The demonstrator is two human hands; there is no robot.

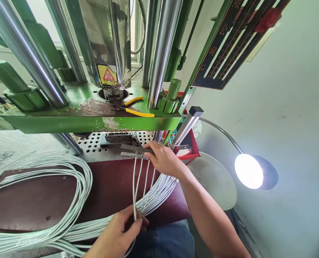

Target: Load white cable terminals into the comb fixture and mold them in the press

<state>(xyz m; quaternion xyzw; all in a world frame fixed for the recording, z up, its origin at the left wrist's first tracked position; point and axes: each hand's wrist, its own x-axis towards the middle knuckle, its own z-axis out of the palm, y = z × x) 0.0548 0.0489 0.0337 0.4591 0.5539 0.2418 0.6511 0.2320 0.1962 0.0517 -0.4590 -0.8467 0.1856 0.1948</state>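
Observation:
My right hand (166,161) pinches the right end of a flat dark metal bar (129,147), held in front of the machine's opening. Several thin white cables (135,175) hang from small fittings along the bar. Lower down, my left hand (118,229) is closed around the lower part of these cables; its fingertips are partly hidden behind them. Beneath and beside the cables, a thick bundle of white cables (159,197) runs across the brown board (108,193). Behind the bar, a metal mould block (118,138) sits on a perforated plate (93,141).
The green press (97,124) stands ahead, with steel columns (164,50) and yellow-handled pliers (139,112) on its ledge. A heat warning label (108,76) marks its cylinder. Coiled cables (81,190) lie left. At right are a red crate (193,147), a pale round basin (215,179) and a lit lamp (248,171).

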